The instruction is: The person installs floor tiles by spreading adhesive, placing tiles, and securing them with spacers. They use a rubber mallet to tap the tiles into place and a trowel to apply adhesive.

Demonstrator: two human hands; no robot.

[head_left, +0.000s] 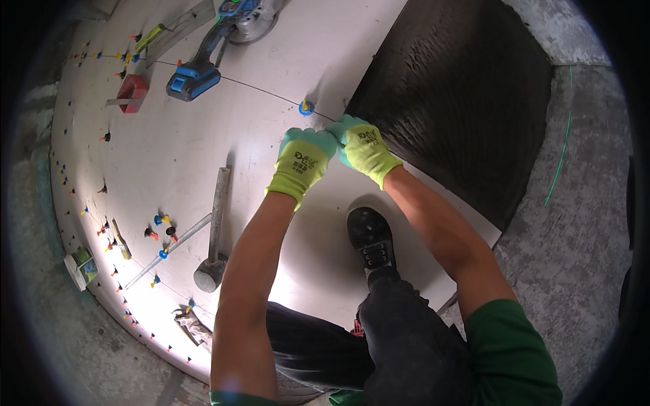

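Observation:
My left hand (302,161) and my right hand (364,145), both in yellow-green gloves with teal fingers, meet at the seam between pale tiles (318,223). Their fingers are curled and closed, with the tips close together. Whatever they may hold is hidden. Just beyond the hands, a blue and yellow tile-leveling clip (306,107) stands on the seam. To the right of my right hand, dark ridged adhesive (467,101) covers the floor beside the tile edge.
A blue-black cordless tool (196,78) with a round suction pad lies at the far left. Left of my arm are a mallet (216,216), a metal bar (169,250) and several clips. A red open box (132,93) sits farther off. My shoe (371,237) rests on the tile.

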